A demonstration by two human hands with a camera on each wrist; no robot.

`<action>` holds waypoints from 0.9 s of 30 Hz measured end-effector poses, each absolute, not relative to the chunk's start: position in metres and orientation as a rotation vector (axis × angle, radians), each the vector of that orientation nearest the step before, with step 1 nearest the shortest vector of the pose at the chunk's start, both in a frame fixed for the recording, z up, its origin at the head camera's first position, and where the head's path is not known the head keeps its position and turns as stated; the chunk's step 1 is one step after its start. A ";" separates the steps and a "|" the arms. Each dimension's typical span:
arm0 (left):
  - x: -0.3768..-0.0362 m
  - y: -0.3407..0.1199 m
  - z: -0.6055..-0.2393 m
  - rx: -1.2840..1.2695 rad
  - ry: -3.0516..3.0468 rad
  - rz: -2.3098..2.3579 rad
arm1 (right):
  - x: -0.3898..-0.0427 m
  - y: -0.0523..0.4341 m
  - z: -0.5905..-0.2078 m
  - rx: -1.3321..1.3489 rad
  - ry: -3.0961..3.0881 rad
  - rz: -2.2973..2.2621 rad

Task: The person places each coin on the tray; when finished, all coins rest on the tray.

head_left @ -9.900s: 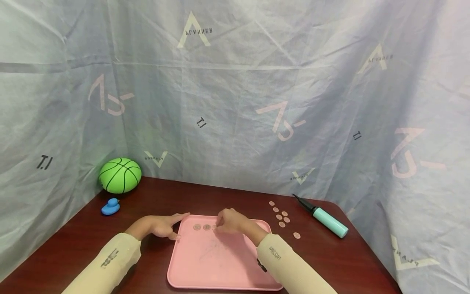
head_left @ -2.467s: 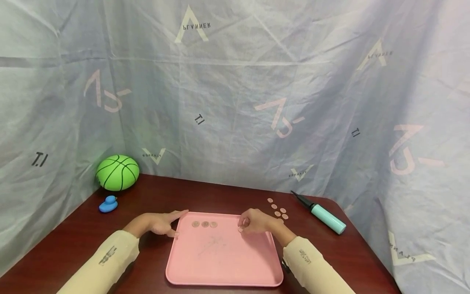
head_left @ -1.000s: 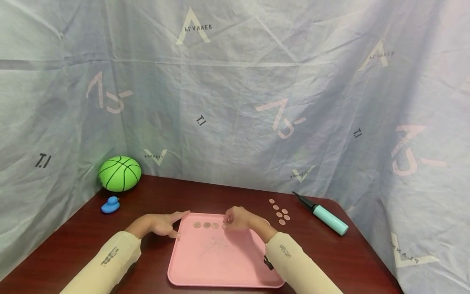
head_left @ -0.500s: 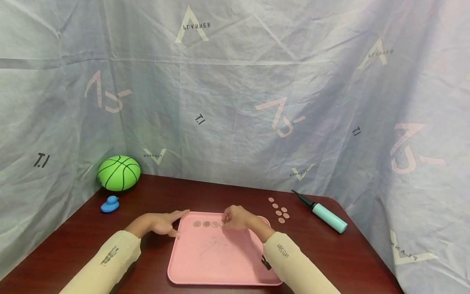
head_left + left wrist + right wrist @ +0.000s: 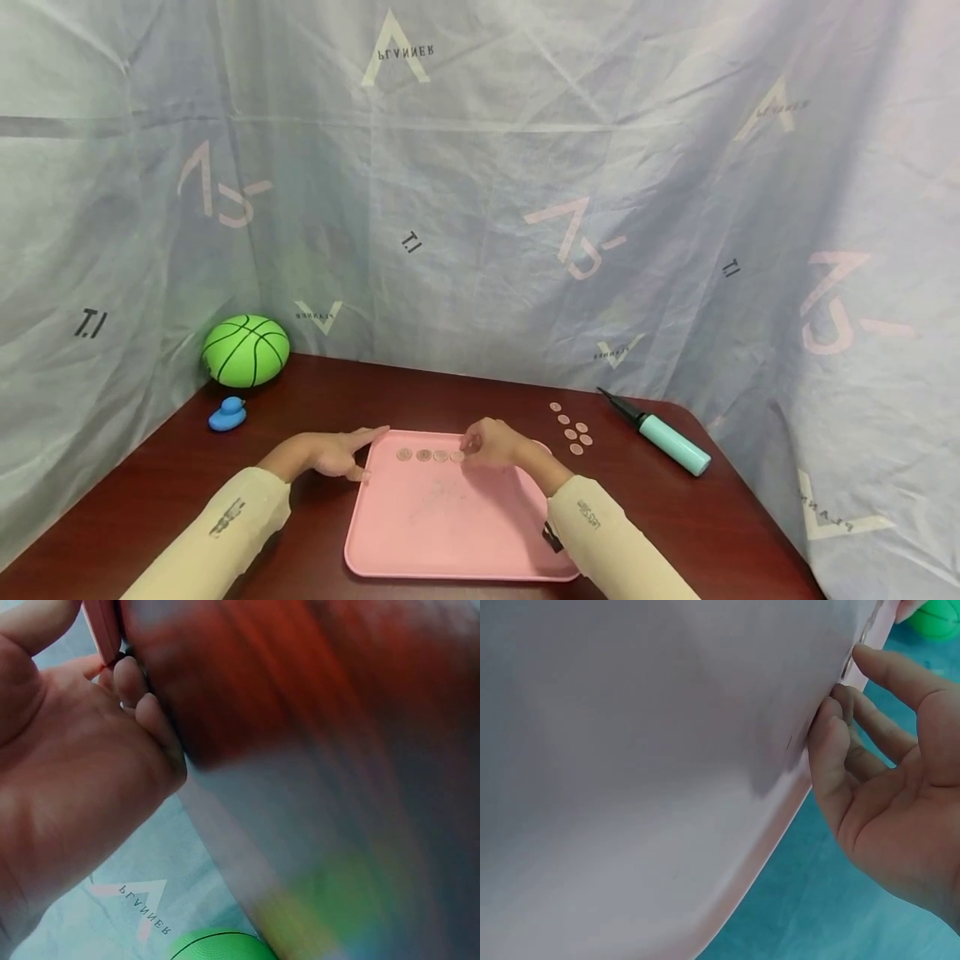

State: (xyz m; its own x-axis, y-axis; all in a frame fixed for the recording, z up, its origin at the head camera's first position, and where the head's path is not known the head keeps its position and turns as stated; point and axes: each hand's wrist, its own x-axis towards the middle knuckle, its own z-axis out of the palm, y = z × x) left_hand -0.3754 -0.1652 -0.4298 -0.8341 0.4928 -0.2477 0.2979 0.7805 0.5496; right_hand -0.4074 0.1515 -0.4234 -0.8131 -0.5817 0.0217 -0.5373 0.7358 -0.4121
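Observation:
On the pink tray (image 5: 457,542) several copper-coloured coins lie in a row along its far side. My right hand (image 5: 491,443) rests at the row's right end, fingertips beside the rightmost coin (image 5: 457,457). In the right wrist view thumb and fingers of the right hand (image 5: 900,802) are parted, with the row's thin edges by the thumb tip. My left hand (image 5: 333,454) touches the tray's left rim, its thumb and forefinger spread along it. The left wrist view shows the palm of the left hand (image 5: 82,765) beside the tray rim (image 5: 105,626), other fingers loosely bent.
Several more coins (image 5: 571,434) lie on the dark red table (image 5: 315,533) right of the tray. A turquoise hand pump (image 5: 675,446) with a black nozzle lies farther right. At the back left are a green basketball (image 5: 246,350) and a blue rubber duck (image 5: 228,414). Grey curtains (image 5: 480,208) enclose the table.
Since the earliest frame the lone coin right of the tray has gone from the table. My right hand has brought a coin to the row's right end; the left hand has stayed put.

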 end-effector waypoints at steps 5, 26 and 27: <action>-0.375 -0.166 -0.431 0.618 2.580 0.712 | -0.407 0.169 -0.421 -0.947 2.775 -0.681; -0.376 -0.165 -0.429 0.611 2.590 0.697 | -0.414 0.269 -0.397 -0.610 2.798 -0.976; -0.376 -0.165 -0.429 0.611 2.593 0.695 | -0.415 0.275 -0.400 -0.563 2.817 -0.975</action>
